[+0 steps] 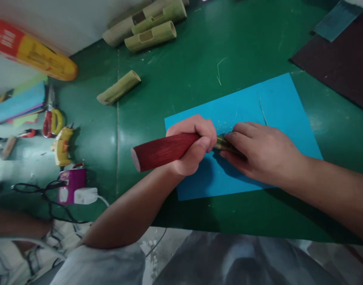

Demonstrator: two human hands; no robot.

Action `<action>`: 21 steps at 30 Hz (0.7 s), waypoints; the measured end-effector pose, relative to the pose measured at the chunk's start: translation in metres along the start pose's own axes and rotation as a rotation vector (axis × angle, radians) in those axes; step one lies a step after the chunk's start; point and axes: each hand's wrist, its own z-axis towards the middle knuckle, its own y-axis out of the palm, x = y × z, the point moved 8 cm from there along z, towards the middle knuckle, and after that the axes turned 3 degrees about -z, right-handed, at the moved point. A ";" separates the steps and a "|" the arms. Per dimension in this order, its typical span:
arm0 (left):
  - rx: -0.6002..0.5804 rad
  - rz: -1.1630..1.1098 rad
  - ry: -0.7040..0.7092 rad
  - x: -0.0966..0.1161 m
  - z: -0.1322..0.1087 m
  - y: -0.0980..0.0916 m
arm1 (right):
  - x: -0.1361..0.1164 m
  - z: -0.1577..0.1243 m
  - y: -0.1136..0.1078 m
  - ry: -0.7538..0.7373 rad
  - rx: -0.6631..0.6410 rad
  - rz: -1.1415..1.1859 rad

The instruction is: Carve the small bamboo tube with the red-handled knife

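My left hand (pixel 195 144) is closed in a fist around a dark red wooden tool handle (pixel 163 151) that sticks out to the left. My right hand (pixel 263 152) lies fingers together over a small greenish bamboo piece (pixel 224 143), pressing it onto a blue paper sheet (pixel 276 107) on the green table (pixel 184 67). The tool's working end is hidden between the two hands. Fine shavings dot the blue sheet near the hands.
Cut bamboo tubes (pixel 150 37) lie at the back, one bamboo half-piece (pixel 119 88) nearer. At left are scissors (pixel 52 120), a yellow glue gun (pixel 62 146), a purple plug with white adapter (pixel 73 186), coloured paper stack (pixel 18 103). Dark sheet (pixel 338 59) at back right.
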 end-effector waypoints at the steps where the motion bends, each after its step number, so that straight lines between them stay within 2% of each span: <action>1: 0.008 -0.011 0.016 0.001 0.001 0.000 | 0.000 0.000 0.000 -0.005 0.002 0.002; 4: 0.014 -0.072 0.060 0.004 0.007 0.001 | 0.001 -0.001 0.001 -0.001 -0.007 0.004; 8: -0.061 -0.162 0.047 0.004 0.011 0.003 | 0.003 0.001 0.002 0.037 -0.026 0.010; 11: 0.038 -0.190 0.034 0.000 0.008 -0.008 | 0.003 0.001 0.001 0.047 -0.017 -0.001; 13: 0.093 -0.169 0.007 -0.005 0.005 -0.013 | 0.003 0.001 0.000 0.047 -0.007 -0.011; 17: 0.045 -0.094 -0.007 -0.009 0.002 -0.008 | 0.001 0.000 0.000 0.047 0.018 -0.006; 21: 0.056 -0.032 -0.002 -0.008 -0.001 -0.007 | -0.001 -0.001 0.000 0.041 0.030 -0.014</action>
